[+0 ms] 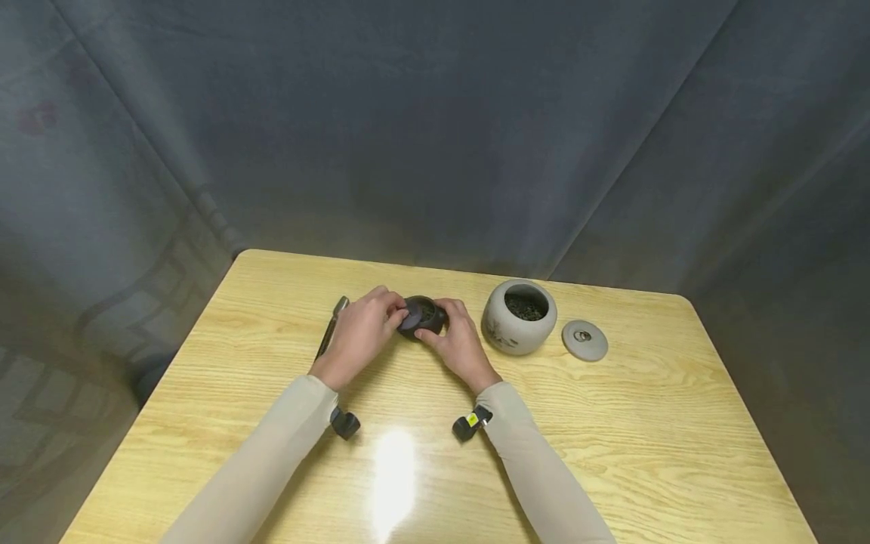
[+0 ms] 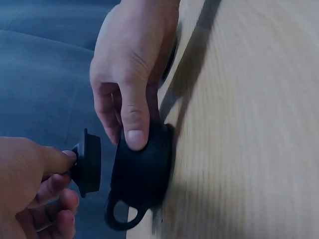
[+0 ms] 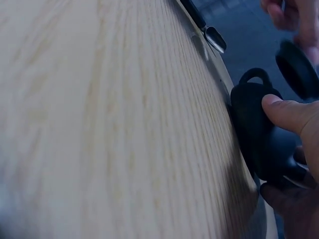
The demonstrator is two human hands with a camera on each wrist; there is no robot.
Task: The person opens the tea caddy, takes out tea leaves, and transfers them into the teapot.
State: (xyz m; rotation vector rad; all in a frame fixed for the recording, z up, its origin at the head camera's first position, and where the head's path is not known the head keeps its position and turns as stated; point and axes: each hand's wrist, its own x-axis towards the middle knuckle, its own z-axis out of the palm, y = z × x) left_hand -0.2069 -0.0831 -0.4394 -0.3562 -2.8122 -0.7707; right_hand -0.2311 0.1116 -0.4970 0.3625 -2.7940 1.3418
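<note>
A small dark teapot (image 1: 430, 325) with a loop handle stands on the table, its top uncovered and some leafy matter inside. My right hand (image 1: 464, 346) grips its body, the thumb (image 3: 285, 113) pressed on the near side. Between thumb and fingers my left hand (image 1: 363, 332) pinches the knob of the dark lid (image 2: 90, 162). In the left wrist view the lid is tipped on edge, a short gap from the pot's opening. The left fingertips (image 2: 65, 158) hide much of the knob.
Right of the teapot stands a pale round jar (image 1: 499, 321) holding dark leaves, with its grey lid (image 1: 591, 349) lying beside it. A tea scoop (image 3: 215, 40) with a dark handle lies left of my left hand. Behind the table hangs a grey curtain (image 1: 408, 136).
</note>
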